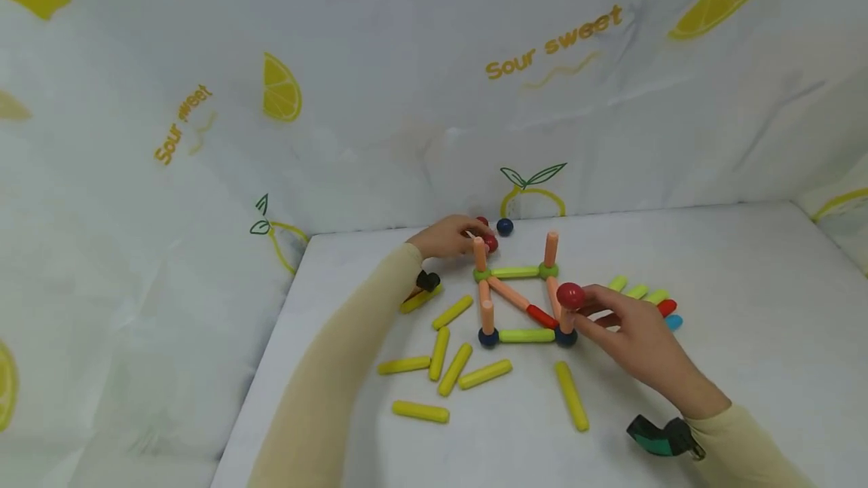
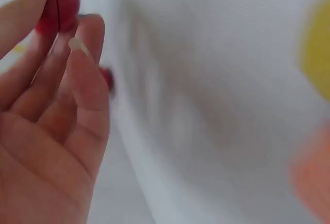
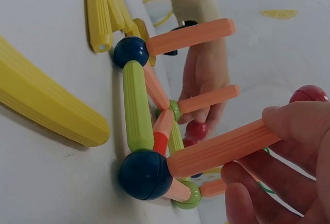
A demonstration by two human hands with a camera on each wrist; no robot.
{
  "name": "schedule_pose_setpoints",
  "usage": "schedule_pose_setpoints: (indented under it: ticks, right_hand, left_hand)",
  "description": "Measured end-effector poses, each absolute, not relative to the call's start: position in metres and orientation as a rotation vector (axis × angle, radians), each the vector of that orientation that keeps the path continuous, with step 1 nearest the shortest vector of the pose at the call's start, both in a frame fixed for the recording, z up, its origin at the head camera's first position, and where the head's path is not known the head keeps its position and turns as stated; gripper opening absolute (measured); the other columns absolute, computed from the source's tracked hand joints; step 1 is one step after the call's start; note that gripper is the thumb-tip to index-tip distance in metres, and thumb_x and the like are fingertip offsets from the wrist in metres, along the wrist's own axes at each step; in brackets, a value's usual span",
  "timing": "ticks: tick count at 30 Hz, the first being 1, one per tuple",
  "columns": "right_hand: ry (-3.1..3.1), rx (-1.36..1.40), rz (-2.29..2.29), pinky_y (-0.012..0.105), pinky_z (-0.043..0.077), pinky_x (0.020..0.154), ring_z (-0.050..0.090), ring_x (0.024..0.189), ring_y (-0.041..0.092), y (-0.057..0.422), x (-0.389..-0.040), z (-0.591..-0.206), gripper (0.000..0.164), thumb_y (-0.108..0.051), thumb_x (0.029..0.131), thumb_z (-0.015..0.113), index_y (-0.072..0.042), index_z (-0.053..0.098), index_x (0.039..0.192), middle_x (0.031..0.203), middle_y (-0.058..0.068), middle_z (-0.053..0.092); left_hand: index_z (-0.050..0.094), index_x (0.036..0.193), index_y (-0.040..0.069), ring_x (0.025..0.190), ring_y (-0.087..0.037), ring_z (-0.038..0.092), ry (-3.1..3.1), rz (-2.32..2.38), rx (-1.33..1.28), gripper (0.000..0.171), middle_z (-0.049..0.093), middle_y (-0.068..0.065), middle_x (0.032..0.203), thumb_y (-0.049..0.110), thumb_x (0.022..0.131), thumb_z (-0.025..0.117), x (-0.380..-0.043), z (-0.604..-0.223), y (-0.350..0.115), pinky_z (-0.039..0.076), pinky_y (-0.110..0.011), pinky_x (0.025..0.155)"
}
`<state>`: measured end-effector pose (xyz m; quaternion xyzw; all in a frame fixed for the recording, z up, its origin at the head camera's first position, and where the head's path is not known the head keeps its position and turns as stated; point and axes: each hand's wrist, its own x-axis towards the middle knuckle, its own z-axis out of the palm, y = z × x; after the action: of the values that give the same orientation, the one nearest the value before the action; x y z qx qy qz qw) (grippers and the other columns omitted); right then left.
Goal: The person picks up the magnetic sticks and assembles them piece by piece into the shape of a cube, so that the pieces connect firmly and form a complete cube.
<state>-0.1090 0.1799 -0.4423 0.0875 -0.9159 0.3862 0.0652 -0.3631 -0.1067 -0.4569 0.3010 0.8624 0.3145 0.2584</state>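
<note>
My left hand [image 1: 444, 238] pinches a red ball [image 2: 66, 2] between thumb and fingers, beyond the frame's back left corner. The frame is built of sticks and balls, with dark blue balls [image 3: 146, 175] at its front corners and green balls [image 1: 548, 270] at the back. An orange stick stands up from each corner. At the front right, my right hand [image 1: 634, 333] pinches the upper end of the upright orange stick [image 3: 221, 149]. Another red ball [image 1: 571, 294] sits at that stick's top, against the fingers. A red stick [image 1: 542, 315] forms part of the diagonal.
Several loose yellow sticks [image 1: 420, 411] lie left and in front of the frame. Yellow-green sticks [image 1: 637, 291], a red piece [image 1: 667, 308] and a blue piece [image 1: 673, 321] lie behind the right hand. A dark blue ball [image 1: 505, 227] rests near the back edge.
</note>
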Motion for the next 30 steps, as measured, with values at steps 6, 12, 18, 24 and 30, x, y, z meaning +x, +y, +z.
schedule_pose_setpoints:
  ticks: [6,12,18,24,30]
  right_hand:
    - [-2.754,0.314,1.164,0.020,0.060,0.078,0.076,0.102,0.028,0.180,-0.113,-0.439,0.030,-0.020,0.098,0.082,-0.013,0.074,0.126,0.118,0.010,0.080]
    - [-2.766,0.291,1.165,0.017,0.057,0.078,0.074,0.108,0.033,0.180,-0.111,-0.440,0.031,-0.021,0.099,0.081,-0.011,0.073,0.127,0.117,0.013,0.080]
    - [-2.757,0.309,1.158,0.015,0.057,0.075,0.074,0.106,0.033,0.178,-0.113,-0.444,0.031,-0.021,0.097,0.083,-0.011,0.073,0.125,0.115,0.013,0.080]
    - [-2.784,0.299,1.178,0.020,0.060,0.078,0.074,0.109,0.035,0.177,-0.115,-0.441,0.036,-0.022,0.099,0.082,-0.007,0.071,0.130,0.121,0.016,0.078]
    - [-2.851,0.212,1.251,0.044,0.067,0.088,0.075,0.109,0.037,0.174,-0.118,-0.432,0.051,-0.034,0.100,0.080,-0.008,0.063,0.140,0.127,0.017,0.074]
  left_hand:
    - [0.067,0.142,0.024,0.115,-0.030,0.071,2.466,1.366,0.687,0.040,0.069,0.000,0.134,0.034,0.104,0.074,-0.304,-0.416,-0.162,0.060,-0.048,0.101]
    - [0.068,0.140,0.018,0.110,-0.010,0.069,2.446,1.207,1.117,0.039,0.071,0.004,0.127,0.033,0.105,0.073,-0.232,-0.390,-0.158,0.061,-0.029,0.092]
    - [0.065,0.144,0.011,0.108,-0.003,0.067,2.426,0.955,1.222,0.044,0.073,0.006,0.125,0.029,0.105,0.074,-0.207,-0.390,-0.141,0.058,-0.022,0.089]
    - [0.062,0.147,0.016,0.109,-0.004,0.067,2.438,0.867,1.200,0.045,0.071,0.007,0.128,0.031,0.107,0.071,-0.207,-0.394,-0.137,0.058,-0.022,0.090]
    - [0.060,0.148,0.015,0.108,-0.007,0.068,2.446,0.880,1.183,0.048,0.072,0.008,0.126,0.031,0.105,0.074,-0.205,-0.394,-0.137,0.059,-0.023,0.089]
